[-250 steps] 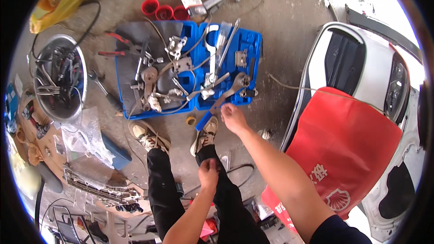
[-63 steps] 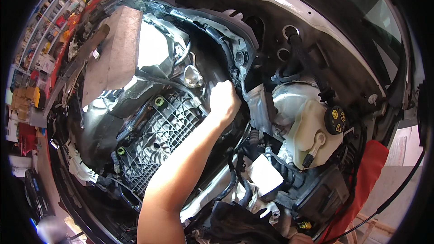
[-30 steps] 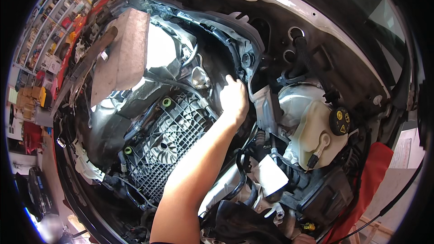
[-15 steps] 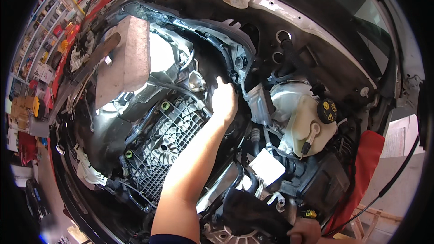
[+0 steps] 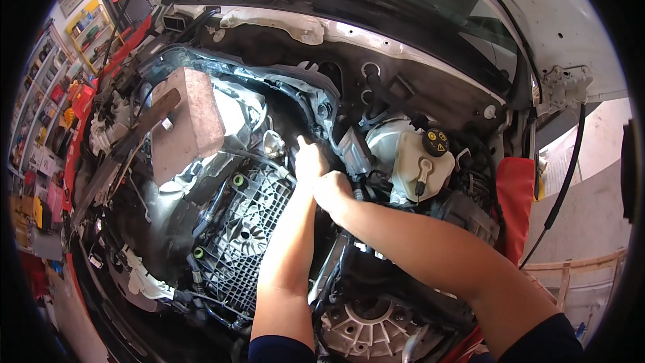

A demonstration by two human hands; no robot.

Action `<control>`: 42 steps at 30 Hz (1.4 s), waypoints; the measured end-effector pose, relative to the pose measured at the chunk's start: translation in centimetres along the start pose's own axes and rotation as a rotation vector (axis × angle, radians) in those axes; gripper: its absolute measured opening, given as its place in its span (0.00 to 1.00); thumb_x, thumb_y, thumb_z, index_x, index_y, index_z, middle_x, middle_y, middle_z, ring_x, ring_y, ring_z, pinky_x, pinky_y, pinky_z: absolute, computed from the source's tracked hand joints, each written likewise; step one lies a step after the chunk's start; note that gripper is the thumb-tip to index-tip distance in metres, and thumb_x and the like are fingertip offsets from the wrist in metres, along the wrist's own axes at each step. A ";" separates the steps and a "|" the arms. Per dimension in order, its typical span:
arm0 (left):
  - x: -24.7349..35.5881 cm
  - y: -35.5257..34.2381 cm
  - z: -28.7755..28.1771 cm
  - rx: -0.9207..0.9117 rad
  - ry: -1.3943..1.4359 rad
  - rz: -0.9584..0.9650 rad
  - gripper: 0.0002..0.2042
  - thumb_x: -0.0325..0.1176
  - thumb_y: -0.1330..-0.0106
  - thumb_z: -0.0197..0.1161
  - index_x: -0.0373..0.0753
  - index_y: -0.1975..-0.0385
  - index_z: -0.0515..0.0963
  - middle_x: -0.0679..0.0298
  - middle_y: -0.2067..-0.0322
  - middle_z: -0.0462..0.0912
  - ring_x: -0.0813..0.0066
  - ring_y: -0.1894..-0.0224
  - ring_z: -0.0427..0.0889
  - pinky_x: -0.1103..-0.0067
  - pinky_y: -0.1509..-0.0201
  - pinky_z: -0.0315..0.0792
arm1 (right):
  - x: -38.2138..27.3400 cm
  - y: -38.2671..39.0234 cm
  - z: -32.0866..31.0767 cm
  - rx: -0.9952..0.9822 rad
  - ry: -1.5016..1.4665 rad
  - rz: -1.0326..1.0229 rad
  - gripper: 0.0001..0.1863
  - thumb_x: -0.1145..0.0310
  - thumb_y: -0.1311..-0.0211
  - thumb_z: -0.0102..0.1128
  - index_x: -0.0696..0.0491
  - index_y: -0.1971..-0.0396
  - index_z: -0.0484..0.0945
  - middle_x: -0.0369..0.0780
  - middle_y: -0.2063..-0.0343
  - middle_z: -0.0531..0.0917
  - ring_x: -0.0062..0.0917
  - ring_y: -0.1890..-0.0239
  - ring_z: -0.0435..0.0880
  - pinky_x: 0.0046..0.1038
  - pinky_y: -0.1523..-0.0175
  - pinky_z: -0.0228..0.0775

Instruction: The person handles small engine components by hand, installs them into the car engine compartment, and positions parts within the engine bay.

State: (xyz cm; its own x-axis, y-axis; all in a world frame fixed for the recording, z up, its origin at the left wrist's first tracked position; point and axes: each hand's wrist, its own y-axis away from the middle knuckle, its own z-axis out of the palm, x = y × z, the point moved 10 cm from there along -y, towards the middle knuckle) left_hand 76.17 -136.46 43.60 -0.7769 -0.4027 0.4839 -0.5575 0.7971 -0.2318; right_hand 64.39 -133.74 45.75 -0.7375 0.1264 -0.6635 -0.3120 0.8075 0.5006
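Left hand (image 5: 310,161) reaches into the dark recess (image 5: 285,119), one finger extended, the others hidden; right hand (image 5: 334,191) overlaps its wrist, fingers out of sight. Whether either holds anything cannot be told. Nearest items: shield (image 5: 354,151), just right of the hands, and cover (image 5: 232,265), to their left. Risks, as judged: a slip could scrape knuckles on the shield's edge; anything small, if held, could drop unseen into the recess. Shield: grey, bent, sheet-like. Cover: hard, lattice-ribbed, finned hub. Reservoir (image 5: 406,168): cream, rounded, plastic-looking. Slab (image 5: 191,128): brownish, flat, matte.
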 end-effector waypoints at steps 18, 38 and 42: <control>0.0 1.2 -2.4 0.284 -0.042 -0.017 0.05 0.26 0.48 0.56 0.36 0.77 0.79 0.51 0.71 0.79 0.54 0.70 0.81 0.68 0.65 0.75 | 4.3 -16.6 4.7 0.208 -0.497 -0.283 0.17 0.72 0.51 0.54 0.58 0.58 0.74 0.49 0.61 0.78 0.37 0.55 0.78 0.31 0.51 0.70; -2.0 0.4 0.1 -0.127 0.218 0.022 0.09 0.30 0.47 0.60 0.38 0.69 0.84 0.46 0.67 0.81 0.50 0.61 0.81 0.68 0.54 0.74 | 6.7 -16.7 7.9 -0.007 -0.780 -0.122 0.14 0.65 0.34 0.49 0.48 0.50 0.75 0.36 0.56 0.79 0.25 0.53 0.77 0.26 0.48 0.69; -2.5 0.7 -0.6 0.064 0.183 0.059 0.08 0.31 0.47 0.62 0.36 0.71 0.84 0.46 0.69 0.81 0.50 0.64 0.80 0.68 0.57 0.74 | 5.8 -15.1 8.1 -0.122 -0.814 0.037 0.15 0.67 0.34 0.45 0.49 0.50 0.74 0.37 0.56 0.79 0.25 0.54 0.76 0.27 0.47 0.67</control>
State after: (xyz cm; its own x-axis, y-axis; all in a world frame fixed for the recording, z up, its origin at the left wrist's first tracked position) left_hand 77.86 -134.60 42.69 -0.7458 -0.2631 0.6121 -0.5348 0.7843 -0.3144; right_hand 69.66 -140.55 29.86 -0.0983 0.5680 -0.8172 -0.3936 0.7320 0.5561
